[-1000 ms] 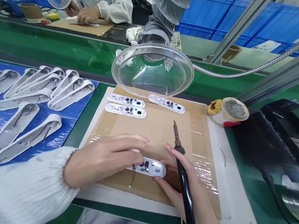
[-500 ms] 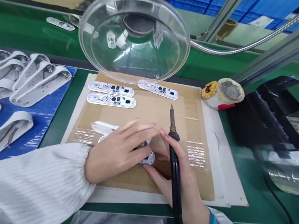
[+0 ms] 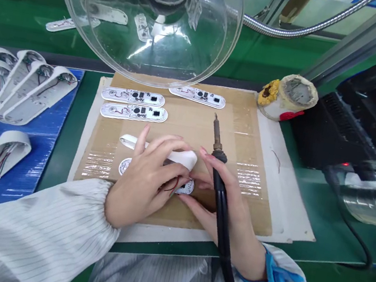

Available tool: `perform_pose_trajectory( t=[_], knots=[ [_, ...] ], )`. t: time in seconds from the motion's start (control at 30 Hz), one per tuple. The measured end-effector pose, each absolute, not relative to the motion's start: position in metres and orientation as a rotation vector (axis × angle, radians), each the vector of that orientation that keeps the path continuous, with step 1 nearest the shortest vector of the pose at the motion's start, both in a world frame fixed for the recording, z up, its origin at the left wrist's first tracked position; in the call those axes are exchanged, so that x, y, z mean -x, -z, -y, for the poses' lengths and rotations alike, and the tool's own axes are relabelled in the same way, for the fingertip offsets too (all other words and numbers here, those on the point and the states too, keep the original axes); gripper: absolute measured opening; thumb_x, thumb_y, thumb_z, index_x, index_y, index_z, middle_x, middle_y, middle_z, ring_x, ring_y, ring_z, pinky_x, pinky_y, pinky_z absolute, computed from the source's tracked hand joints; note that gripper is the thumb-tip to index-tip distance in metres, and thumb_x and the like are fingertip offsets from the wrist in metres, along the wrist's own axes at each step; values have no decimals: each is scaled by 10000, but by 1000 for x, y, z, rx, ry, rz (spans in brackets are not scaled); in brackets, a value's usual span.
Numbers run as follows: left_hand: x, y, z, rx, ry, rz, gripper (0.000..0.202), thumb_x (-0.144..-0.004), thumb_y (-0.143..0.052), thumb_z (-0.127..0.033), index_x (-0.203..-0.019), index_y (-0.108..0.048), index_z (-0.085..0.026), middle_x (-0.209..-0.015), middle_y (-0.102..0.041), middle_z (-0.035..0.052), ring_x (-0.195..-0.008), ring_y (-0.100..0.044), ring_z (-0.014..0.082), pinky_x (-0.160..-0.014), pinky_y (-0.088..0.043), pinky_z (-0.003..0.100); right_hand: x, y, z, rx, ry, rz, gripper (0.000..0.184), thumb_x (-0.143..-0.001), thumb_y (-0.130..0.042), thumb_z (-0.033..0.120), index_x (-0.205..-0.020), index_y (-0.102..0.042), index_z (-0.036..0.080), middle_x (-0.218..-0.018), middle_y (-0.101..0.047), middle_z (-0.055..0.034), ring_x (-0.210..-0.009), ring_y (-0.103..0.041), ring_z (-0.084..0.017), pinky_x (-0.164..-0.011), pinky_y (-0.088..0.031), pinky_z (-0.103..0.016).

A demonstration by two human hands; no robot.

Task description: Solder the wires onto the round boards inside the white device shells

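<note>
My left hand (image 3: 147, 180) arches over a white curved plastic housing (image 3: 187, 159) and a long circuit board (image 3: 186, 188), covering most of both. Its thumb and index finger close around a thin red wire (image 3: 173, 185) at the board's right end; the exact pinch point is partly hidden. My right hand (image 3: 230, 210) holds a soldering iron (image 3: 220, 189) upright against the palm, tip pointing up and away from the work. The same hand's thumb and fingertips rest at the board's right end. The board's round left end (image 3: 123, 166) shows beside my left hand.
Several finished-looking boards (image 3: 134, 112) lie on the cardboard (image 3: 190, 127). White housings (image 3: 35, 94) with wires sit on a blue sheet (image 3: 39, 154) at left. A clear lamp-like hood (image 3: 143, 63) hangs above. A tin (image 3: 289, 98) and a black device (image 3: 322, 134) stand right.
The view has tilted down and closer, so the hood looms larger. My left fingers have lifted and spread, bringing more of the white housing and the red wire into sight. The soldering iron stays in my right hand.
</note>
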State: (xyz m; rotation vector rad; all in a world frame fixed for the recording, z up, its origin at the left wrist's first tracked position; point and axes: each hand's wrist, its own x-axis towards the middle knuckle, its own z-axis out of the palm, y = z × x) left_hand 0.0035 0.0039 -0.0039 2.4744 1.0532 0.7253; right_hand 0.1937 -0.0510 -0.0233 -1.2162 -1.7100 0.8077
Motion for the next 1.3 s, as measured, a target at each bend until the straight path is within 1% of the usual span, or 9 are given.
perform_pose_trajectory(
  t=[0.1, 0.2, 0.27, 0.33, 0.4, 0.5, 0.73, 1.03, 1.3],
  knots=[
    [-2, 3, -3, -2452, -737, -1073, 132, -926, -593, -188, -848, -687, -237, -1277, -606, 36, -1309, -482, 212, -1212, -47, 567, -204, 15, 56, 1286, -642, 1581, 555, -887, -712, 168, -1384, -498, 294, -1167, -710, 16, -963, -707, -136, -945, -558, -261],
    [-1, 1, -3, -2436, -745, -1071, 132, -926, -606, -221, -829, -692, -244, -1282, -603, 31, -1302, -490, 208, -1212, -52, 555, -217, 12, 56, 1248, -341, 1354, 232, -960, -623, 302, -1178, -686, 260, -791, -710, 33, -628, -658, -129, -716, -563, -306],
    [0, 1, -3, -2425, -739, -1067, 145, -925, -601, -215, -818, -693, -246, -1304, -589, 31, -1306, -487, 203, -1214, -49, 548, -224, 14, 52, 1195, -252, 1213, 205, -947, -633, 356, -1081, -734, 240, -838, -702, 4, -539, -581, -110, -565, -494, -301],
    [0, 0, -3, -2425, -725, -1066, 157, -924, -593, -206, -810, -693, -244, -1314, -581, 35, -1305, -486, 198, -1217, -50, 539, -226, 18, 49, 1199, -240, 1128, 141, -917, -673, 314, -1005, -752, 237, -873, -706, -6, -545, -558, -101, -481, -412, -273],
    [0, 0, -4, -2433, -715, -1062, 158, -921, -590, -201, -809, -693, -241, -1323, -576, 41, -1310, -482, 201, -1216, -59, 540, -225, 21, 49, 1194, -253, 1112, 102, -917, -664, 284, -931, -751, 232, -806, -697, 9, -505, -514, -90, -438, -361, -260],
    [0, 0, -5, -2442, -708, -1061, 156, -915, -591, -193, -808, -696, -240, -1326, -578, 46, -1308, -487, 205, -1211, -88, 541, -221, 20, 52, 1172, -309, 1165, 183, -941, -601, 300, -845, -726, 208, -702, -650, 20, -451, -465, -91, -385, -317, -260],
    [-1, -1, -5, -2429, -691, -1058, 147, -919, -590, -195, -823, -694, -236, -1308, -597, 37, -1278, -523, 198, -1207, -127, 519, -224, 21, 56, 1109, -448, 1324, 131, -897, -611, 197, -828, -721, 199, -653, -619, 9, -494, -502, -120, -405, -363, -280],
    [0, 0, -7, -2407, -688, -1029, 161, -933, -570, -178, -825, -681, -222, -1268, -623, 32, -1197, -585, 164, -1215, -92, 484, -222, 17, 60, 1245, -388, 1376, 116, -912, -624, 256, -861, -726, 276, -657, -629, 20, -466, -487, -145, -419, -428, -322],
    [0, 0, -5, -2427, -693, -1041, 152, -933, -578, -191, -825, -684, -212, -1262, -627, 41, -1133, -609, 155, -1209, -137, 466, -226, 23, 56, 1087, -353, 1461, 112, -865, -608, 209, -853, -719, 206, -631, -613, 12, -474, -509, -121, -391, -352, -289]
  ],
)
